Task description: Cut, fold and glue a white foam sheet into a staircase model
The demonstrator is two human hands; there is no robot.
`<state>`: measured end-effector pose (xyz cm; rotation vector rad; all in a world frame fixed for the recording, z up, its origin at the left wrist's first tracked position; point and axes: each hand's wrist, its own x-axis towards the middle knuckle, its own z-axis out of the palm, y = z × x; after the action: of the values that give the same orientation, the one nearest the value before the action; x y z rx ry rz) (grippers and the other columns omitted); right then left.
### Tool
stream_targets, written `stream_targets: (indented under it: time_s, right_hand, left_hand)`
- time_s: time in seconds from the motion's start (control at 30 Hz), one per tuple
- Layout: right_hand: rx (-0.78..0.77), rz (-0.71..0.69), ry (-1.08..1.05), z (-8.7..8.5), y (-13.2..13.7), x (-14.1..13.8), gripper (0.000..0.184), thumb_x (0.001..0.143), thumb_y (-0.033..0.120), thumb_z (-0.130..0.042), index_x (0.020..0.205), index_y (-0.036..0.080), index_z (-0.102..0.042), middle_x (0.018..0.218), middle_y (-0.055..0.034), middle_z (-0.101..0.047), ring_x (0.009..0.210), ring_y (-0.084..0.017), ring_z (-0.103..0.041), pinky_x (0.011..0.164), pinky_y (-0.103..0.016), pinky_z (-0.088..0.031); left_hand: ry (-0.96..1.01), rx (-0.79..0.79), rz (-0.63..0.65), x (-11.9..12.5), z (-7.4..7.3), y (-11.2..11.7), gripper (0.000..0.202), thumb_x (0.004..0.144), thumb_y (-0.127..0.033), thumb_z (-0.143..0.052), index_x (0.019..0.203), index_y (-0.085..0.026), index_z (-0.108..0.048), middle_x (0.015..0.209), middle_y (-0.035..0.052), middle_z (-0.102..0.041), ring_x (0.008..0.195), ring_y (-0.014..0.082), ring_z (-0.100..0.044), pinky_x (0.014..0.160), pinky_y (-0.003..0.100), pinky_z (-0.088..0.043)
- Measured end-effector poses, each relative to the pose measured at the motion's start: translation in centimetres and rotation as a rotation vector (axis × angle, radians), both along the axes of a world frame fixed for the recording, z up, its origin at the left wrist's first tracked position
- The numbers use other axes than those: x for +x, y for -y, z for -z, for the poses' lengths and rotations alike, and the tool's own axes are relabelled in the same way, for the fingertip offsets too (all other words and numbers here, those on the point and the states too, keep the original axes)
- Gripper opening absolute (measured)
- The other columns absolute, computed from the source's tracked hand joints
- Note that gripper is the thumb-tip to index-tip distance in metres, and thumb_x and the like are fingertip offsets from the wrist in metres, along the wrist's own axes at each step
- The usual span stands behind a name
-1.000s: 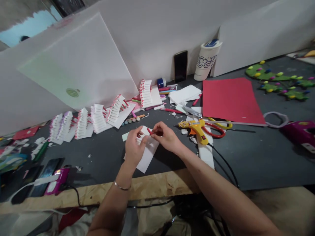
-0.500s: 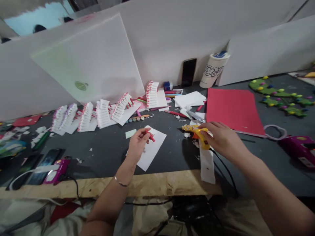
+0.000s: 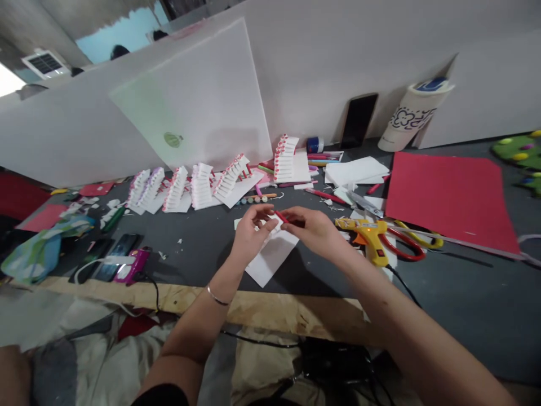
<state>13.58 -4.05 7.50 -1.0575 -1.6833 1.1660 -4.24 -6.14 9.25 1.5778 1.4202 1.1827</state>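
Note:
Over the middle of the dark table, my two hands meet at a small red stick-like piece (image 3: pixel 280 216). My left hand (image 3: pixel 253 234) is closed, thumb against fingers, at the left end of the piece. From the right, my right hand (image 3: pixel 310 228) pinches the same piece. Fingers cover part of it, so its full shape is hidden. A white sheet of paper (image 3: pixel 270 260) lies beneath both hands. Beside my right forearm rests a yellow glue gun (image 3: pixel 372 237) with an orange light on it, held by neither hand.
Several white folded paper pieces with red or purple tips (image 3: pixel 203 186) stand in a row behind. Scissors (image 3: pixel 408 248) lie by the glue gun. A red sheet (image 3: pixel 448 197), a white cup (image 3: pixel 412 115) and a phone (image 3: pixel 359 120) are at the right. A pink box (image 3: pixel 133 266) sits left.
My right hand has let go of the glue gun, which now lies on the table, and moved left to the red piece. The view has shifted left.

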Motion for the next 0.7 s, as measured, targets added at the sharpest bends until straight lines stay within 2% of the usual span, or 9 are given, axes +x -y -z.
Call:
stream_targets:
  time_s: [0.07, 0.2, 0.27, 0.33, 0.5, 0.7]
  right_hand:
    - [-0.053, 0.096, -0.008, 1.4, -1.0, 0.5, 0.014, 0.079, 0.024, -0.065, 0.093, 0.022, -0.068, 0.086, -0.0021, -0.076, 0.079, -0.019, -0.070, 0.073, -0.032, -0.053]
    - [-0.198, 0.218, -0.060, 4.3, -2.5, 0.6, 0.011, 0.081, 0.023, -0.061, 0.092, 0.021, -0.061, 0.086, -0.0035, -0.076, 0.070, -0.016, -0.069, 0.065, -0.030, -0.053]
    - [-0.207, 0.265, -0.049, 5.4, -2.9, 0.1, 0.013, 0.082, 0.022, -0.059, 0.095, 0.022, -0.057, 0.085, -0.0034, -0.077, 0.068, -0.016, -0.069, 0.063, -0.030, -0.053]
    - [-0.190, 0.304, -0.027, 6.2, -3.0, -0.4, 0.013, 0.081, 0.020, -0.059, 0.093, 0.022, -0.053, 0.083, -0.0028, -0.076, 0.069, -0.016, -0.070, 0.065, -0.030, -0.054]
    - [-0.169, 0.337, -0.006, 6.9, -2.8, -1.0, 0.013, 0.079, 0.019, -0.061, 0.084, 0.024, -0.050, 0.080, -0.0010, -0.074, 0.072, -0.016, -0.069, 0.069, -0.030, -0.052]
    - [-0.137, 0.335, 0.026, 6.5, -2.2, -0.9, 0.010, 0.079, 0.018, -0.060, 0.081, 0.024, -0.052, 0.075, 0.0016, -0.069, 0.069, -0.015, -0.065, 0.066, -0.028, -0.048]
  left_hand:
    - [-0.125, 0.023, -0.053, -0.8, 0.8, -0.3, 0.043, 0.083, -0.040, -0.067, 0.119, -0.018, -0.059, 0.114, 0.0119, -0.068, 0.103, 0.0227, -0.065, 0.085, 0.034, -0.051]
    - [-0.585, -0.042, -0.066, -1.2, 2.8, -0.4, 0.073, 0.075, -0.042, -0.076, 0.136, -0.015, -0.047, 0.139, 0.0210, -0.055, 0.131, 0.0350, -0.050, 0.106, 0.051, -0.040]
    - [-0.773, -0.083, -0.040, -0.8, 3.4, -0.2, 0.084, 0.074, -0.043, -0.078, 0.143, -0.015, -0.040, 0.146, 0.0228, -0.049, 0.137, 0.0378, -0.044, 0.109, 0.053, -0.035]
    - [-0.885, -0.114, -0.019, -0.4, 3.7, -0.1, 0.085, 0.077, -0.043, -0.075, 0.147, -0.014, -0.035, 0.149, 0.0237, -0.046, 0.138, 0.0381, -0.043, 0.109, 0.053, -0.035]
    - [-0.944, -0.148, -0.044, -0.3, 3.9, -0.1, 0.075, 0.083, -0.037, -0.067, 0.147, -0.014, -0.035, 0.145, 0.0243, -0.050, 0.133, 0.0386, -0.048, 0.106, 0.055, -0.036]
    - [-0.778, -0.104, -0.095, -1.0, 4.5, -0.5, 0.078, 0.081, -0.034, -0.069, 0.148, -0.017, -0.034, 0.145, 0.0203, -0.051, 0.133, 0.0349, -0.050, 0.108, 0.051, -0.040]
